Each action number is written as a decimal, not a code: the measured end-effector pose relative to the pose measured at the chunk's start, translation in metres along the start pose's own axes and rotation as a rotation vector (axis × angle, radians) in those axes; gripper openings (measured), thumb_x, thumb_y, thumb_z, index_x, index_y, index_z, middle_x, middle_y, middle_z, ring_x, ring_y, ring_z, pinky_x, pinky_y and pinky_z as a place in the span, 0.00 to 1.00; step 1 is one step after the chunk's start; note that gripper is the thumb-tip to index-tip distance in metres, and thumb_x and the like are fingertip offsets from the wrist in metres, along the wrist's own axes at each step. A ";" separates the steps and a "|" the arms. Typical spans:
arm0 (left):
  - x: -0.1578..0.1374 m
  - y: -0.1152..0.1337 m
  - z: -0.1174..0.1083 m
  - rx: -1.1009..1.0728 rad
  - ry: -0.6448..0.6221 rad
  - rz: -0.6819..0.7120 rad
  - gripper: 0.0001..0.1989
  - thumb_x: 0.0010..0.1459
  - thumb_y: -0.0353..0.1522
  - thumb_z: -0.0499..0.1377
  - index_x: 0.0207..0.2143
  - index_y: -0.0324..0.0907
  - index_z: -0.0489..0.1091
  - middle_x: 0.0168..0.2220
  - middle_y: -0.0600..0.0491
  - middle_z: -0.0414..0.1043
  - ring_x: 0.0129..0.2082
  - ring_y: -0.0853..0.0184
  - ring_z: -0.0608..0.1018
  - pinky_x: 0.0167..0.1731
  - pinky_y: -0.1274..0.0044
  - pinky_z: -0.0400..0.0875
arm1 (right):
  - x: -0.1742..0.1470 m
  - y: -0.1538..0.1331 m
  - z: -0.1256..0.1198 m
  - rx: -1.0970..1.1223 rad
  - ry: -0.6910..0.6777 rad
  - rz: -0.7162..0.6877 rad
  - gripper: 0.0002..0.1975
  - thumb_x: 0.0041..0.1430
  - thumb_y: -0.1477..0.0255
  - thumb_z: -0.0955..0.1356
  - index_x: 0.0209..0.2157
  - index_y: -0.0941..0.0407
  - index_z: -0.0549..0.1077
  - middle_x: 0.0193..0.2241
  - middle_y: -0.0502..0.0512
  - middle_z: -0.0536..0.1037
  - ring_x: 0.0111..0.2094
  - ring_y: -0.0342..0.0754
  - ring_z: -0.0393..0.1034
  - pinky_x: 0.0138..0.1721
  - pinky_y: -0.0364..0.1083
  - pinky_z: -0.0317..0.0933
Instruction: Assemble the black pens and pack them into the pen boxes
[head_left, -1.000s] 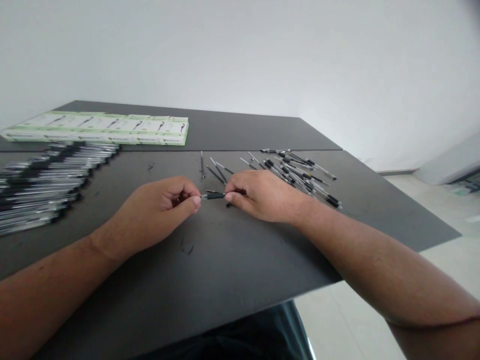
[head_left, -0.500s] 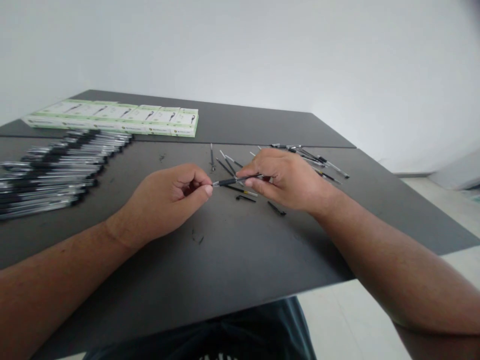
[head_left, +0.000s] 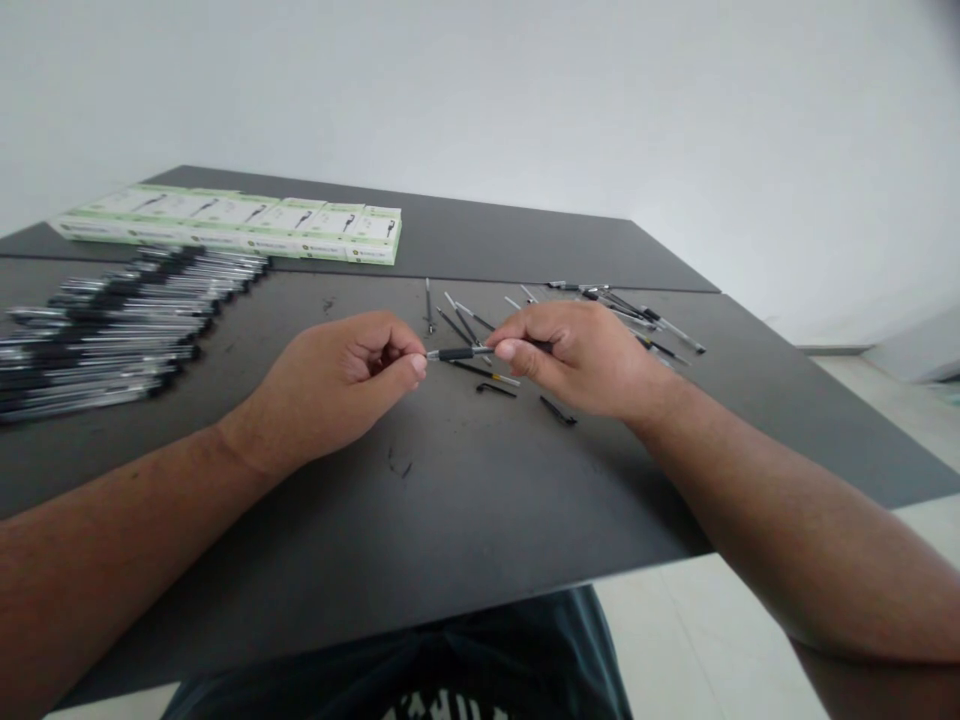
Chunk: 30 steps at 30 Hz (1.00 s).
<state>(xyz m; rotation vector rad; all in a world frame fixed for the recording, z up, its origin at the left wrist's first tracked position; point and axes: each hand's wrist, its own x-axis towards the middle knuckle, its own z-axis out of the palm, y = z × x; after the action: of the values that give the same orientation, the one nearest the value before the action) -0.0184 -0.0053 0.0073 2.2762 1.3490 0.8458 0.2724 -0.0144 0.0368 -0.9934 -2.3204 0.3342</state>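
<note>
A pen (head_left: 454, 354) with a black grip is held level between my two hands, above the grey table (head_left: 465, 520). My left hand (head_left: 341, 385) pinches its left end between thumb and fingertips. Thumb and fingers of my right hand (head_left: 577, 355) are closed around the right part of the barrel; a dark end shows under the fingers. Just beyond and below the pen lie loose refills (head_left: 487, 373) and black clip-like pieces (head_left: 495, 389). A black cap (head_left: 557, 410) rests below my right hand.
Many finished-looking pens (head_left: 112, 330) lie in a dense row at the left. Behind them stand white and green boxes (head_left: 247, 225) side by side. More pen parts (head_left: 637, 310) are scattered beyond my right hand. The table's near edge runs above my lap.
My right hand has shifted slightly on the pen, its fingers now lying more along the barrel. My left hand keeps its pinch. The whole view has moved slightly.
</note>
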 end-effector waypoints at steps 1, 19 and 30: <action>0.000 0.000 0.000 0.000 -0.002 -0.009 0.13 0.65 0.45 0.60 0.37 0.48 0.79 0.31 0.54 0.83 0.32 0.59 0.83 0.37 0.67 0.71 | 0.000 0.000 -0.001 0.017 -0.018 0.029 0.14 0.76 0.62 0.70 0.45 0.55 0.85 0.38 0.55 0.87 0.40 0.49 0.79 0.44 0.46 0.66; 0.007 -0.004 -0.030 -0.058 0.012 0.055 0.13 0.66 0.40 0.58 0.31 0.45 0.76 0.30 0.56 0.81 0.34 0.63 0.80 0.39 0.72 0.70 | -0.002 -0.033 0.038 0.133 -0.202 0.110 0.12 0.80 0.69 0.65 0.55 0.56 0.78 0.42 0.55 0.85 0.41 0.49 0.79 0.46 0.46 0.66; 0.002 -0.002 -0.027 -0.045 -0.021 0.091 0.14 0.64 0.42 0.59 0.28 0.46 0.76 0.28 0.56 0.80 0.32 0.61 0.79 0.36 0.71 0.69 | -0.004 -0.039 0.047 0.195 -0.046 0.119 0.12 0.72 0.76 0.67 0.54 0.56 0.78 0.50 0.59 0.85 0.52 0.52 0.78 0.57 0.50 0.69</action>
<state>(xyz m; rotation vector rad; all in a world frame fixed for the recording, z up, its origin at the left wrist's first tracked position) -0.0366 -0.0019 0.0269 2.3201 1.2128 0.8698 0.2236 -0.0443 0.0154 -1.0367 -2.2233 0.6248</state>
